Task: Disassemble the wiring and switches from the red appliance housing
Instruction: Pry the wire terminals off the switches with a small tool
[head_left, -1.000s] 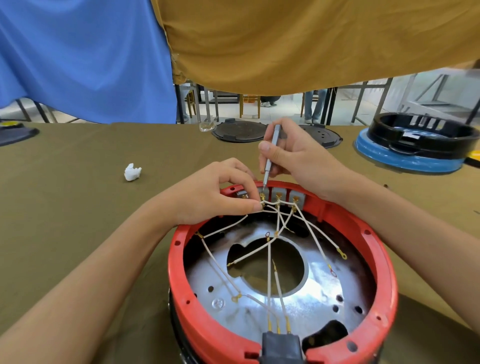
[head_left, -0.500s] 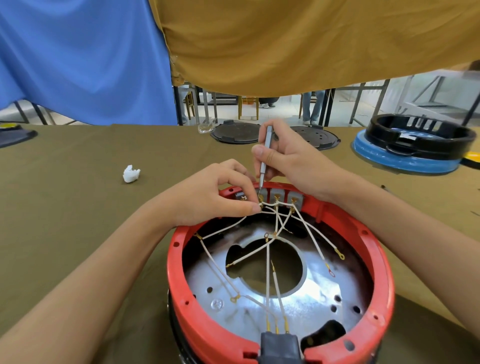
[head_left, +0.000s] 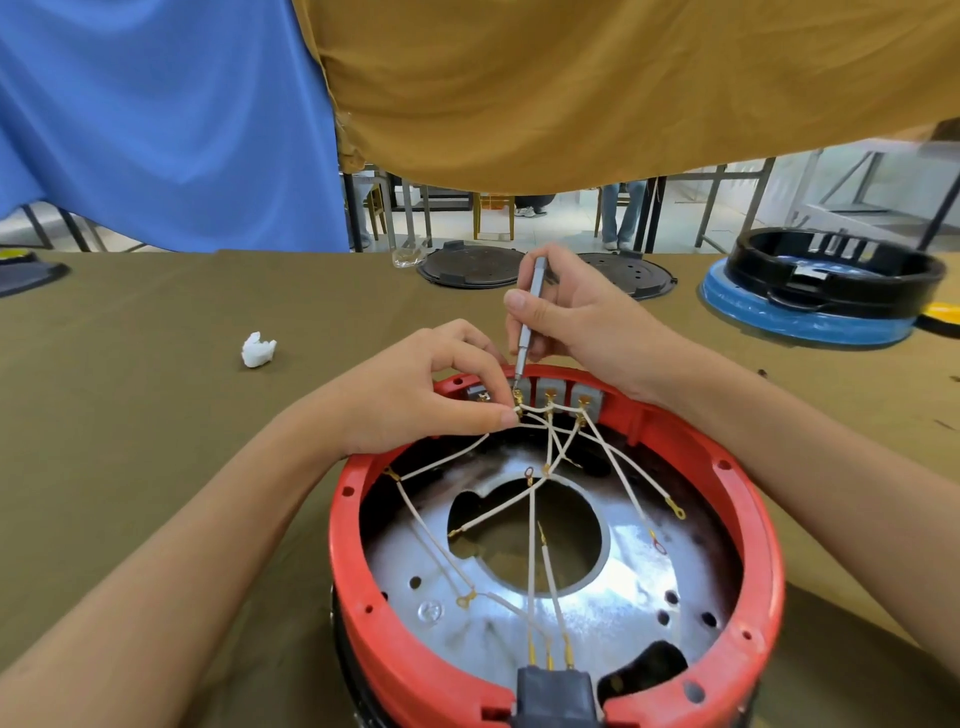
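Since a second ago both hands are holding nearly the same positions; only the view is shifting slightly. Nearest, below both wrists, the red housing (head_left: 550, 675) is sitting open side up on the olive table (head_left: 130, 415), white wires (head_left: 532, 545) fanning across its metal plate toward a black connector (head_left: 553, 693) at the near rim. Left hand (head_left: 415, 395) is pinching a wire end just beside the leftmost of the grey switches (head_left: 550, 389) on the far wall. Right hand (head_left: 576, 317) is gripping a slim screwdriver (head_left: 529, 317), tip pressing onto that switch's terminal. Judged step: loosening the first terminal screw. Next move likely needs steady turning while keeping the wire taut. Farther off, beyond the right hand, a blue-and-black housing (head_left: 810, 312) is resting.
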